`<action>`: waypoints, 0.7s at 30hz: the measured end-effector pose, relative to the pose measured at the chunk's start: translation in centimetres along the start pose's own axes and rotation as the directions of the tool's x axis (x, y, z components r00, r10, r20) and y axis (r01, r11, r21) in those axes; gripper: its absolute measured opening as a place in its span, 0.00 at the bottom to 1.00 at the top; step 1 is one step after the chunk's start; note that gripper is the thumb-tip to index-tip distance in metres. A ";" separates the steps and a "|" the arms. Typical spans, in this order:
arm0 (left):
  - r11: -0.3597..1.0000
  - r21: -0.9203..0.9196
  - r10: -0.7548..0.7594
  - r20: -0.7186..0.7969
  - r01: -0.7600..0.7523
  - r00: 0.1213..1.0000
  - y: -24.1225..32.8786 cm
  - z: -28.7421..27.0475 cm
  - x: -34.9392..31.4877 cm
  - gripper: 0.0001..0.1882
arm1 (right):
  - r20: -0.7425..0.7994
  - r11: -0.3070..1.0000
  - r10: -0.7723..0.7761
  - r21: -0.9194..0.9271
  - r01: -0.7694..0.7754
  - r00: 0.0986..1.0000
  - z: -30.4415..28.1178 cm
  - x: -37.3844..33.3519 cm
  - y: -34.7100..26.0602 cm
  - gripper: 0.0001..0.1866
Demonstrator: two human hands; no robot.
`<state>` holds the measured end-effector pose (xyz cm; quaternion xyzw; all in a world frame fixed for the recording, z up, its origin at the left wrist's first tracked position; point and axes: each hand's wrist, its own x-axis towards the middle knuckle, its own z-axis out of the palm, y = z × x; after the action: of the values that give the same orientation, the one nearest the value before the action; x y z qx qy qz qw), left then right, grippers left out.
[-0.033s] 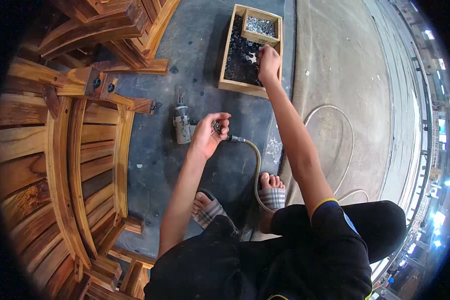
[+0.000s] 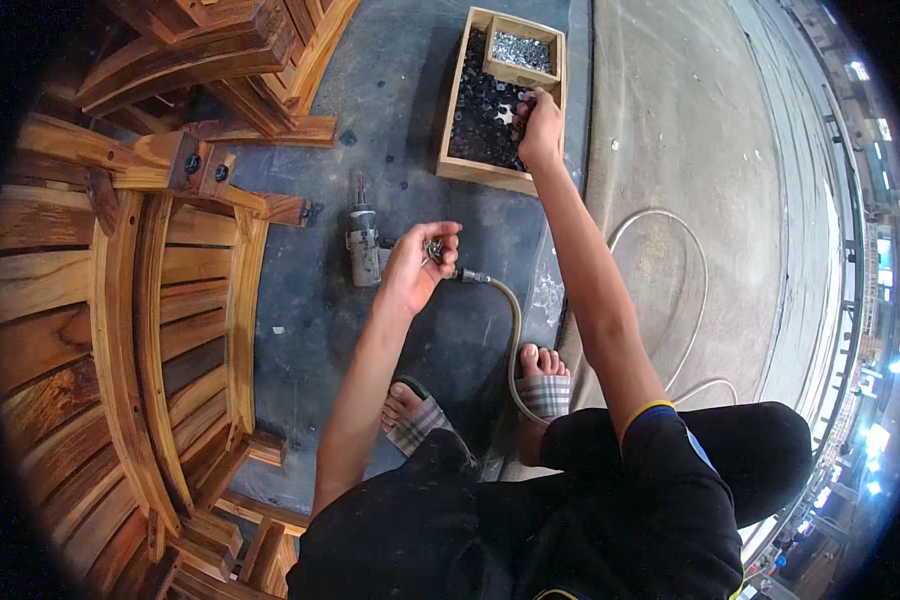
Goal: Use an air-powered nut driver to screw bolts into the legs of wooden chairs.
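Observation:
My left hand [image 2: 425,262] is curled above the dark surface, holding small shiny metal fasteners [image 2: 433,250]. Just beside it lies a pale power driver [image 2: 363,240] with its bit pointing away from me; part of its handle is hidden behind the hand. My right hand [image 2: 537,128] reaches inside the right wall of a wooden box [image 2: 452,120], fingers bent together over dark small parts [image 2: 482,125]. What those fingers pinch, if anything, cannot be made out. A smaller wooden box [image 2: 518,72] of silvery fasteners sits within the far end of the large one.
Slatted wooden furniture [image 2: 120,300] stands along the left, with more wooden frames [image 2: 200,60] at the far left. A pale hose [image 2: 518,330] runs from the driver past my sandalled foot [image 2: 544,385] and loops over the light floor [image 2: 660,300] at right.
The right hand's fingers have shifted slightly within the box, curling more over the dark parts. My left hand stays nearly still with its metal fasteners.

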<state>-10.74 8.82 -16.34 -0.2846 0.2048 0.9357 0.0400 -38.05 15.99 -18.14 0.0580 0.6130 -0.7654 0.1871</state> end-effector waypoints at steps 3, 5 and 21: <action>0.999 -0.042 -0.015 0.005 0.015 1.000 0.7 0.0 0.9 0.12 | 0.195 0.927 0.181 0.295 -0.234 0.964 -0.3 -0.8 -0.7 0.16; 0.997 -0.068 -0.029 -0.004 0.029 1.000 0.8 1.1 1.6 0.11 | 0.306 0.886 0.179 0.363 -0.289 0.935 -1.0 -0.7 -0.6 0.18; 0.979 -0.198 -0.021 0.090 0.039 0.996 0.6 0.9 3.6 0.14 | 0.502 0.797 0.074 0.490 -0.354 0.862 3.2 -12.4 -2.9 0.18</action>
<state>-14.35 8.45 -17.41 -0.2492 0.1035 0.9623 0.0343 -27.21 16.07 -10.76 -0.0001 0.2847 -0.8764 0.3884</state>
